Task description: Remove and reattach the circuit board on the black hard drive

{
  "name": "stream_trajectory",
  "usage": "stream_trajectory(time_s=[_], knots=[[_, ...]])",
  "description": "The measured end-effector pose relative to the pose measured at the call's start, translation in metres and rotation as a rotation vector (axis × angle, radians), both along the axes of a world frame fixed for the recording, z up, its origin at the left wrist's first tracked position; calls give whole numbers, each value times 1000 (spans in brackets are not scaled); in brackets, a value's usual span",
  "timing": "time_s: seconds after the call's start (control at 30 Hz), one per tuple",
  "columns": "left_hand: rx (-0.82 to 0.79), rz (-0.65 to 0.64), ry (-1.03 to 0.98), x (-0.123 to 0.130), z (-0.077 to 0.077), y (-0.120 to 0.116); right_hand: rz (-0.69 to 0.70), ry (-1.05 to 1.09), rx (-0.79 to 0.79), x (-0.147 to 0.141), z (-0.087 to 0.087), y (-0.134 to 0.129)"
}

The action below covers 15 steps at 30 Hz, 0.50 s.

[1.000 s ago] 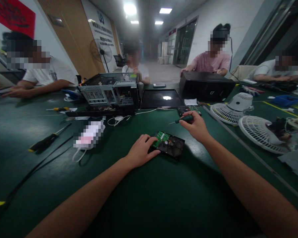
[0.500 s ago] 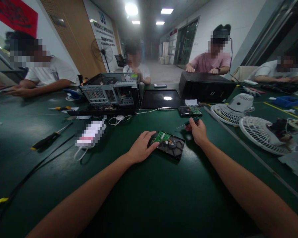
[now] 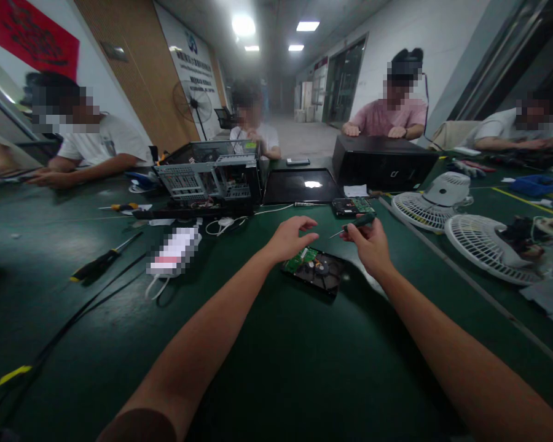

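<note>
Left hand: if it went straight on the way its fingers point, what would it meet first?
Likely the screwdriver in the right hand, shaft first, though depth between them is unclear.

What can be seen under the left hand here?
From this view, the hard drive, with part of its green board showing. The left hand covers the drive's far left corner; whether they touch is unclear. The drive's underside is hidden.
</note>
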<state>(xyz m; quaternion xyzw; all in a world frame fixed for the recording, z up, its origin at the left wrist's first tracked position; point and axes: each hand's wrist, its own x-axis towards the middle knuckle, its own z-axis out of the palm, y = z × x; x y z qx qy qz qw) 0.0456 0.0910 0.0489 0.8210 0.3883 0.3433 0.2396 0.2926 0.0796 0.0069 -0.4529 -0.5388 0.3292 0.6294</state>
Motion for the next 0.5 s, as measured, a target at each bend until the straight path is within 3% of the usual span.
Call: stream_trajectory(time_s=[0.1,0.27,0.5], knots=[[50,-204,6,22,20,-3,106,-196,8,-14,19,-21],[233,-237,111,34,46,-21,142,-249,63,-26,34,-40],[273,-237,73,26,44,-29,182,-276,49,-32,39,-50]])
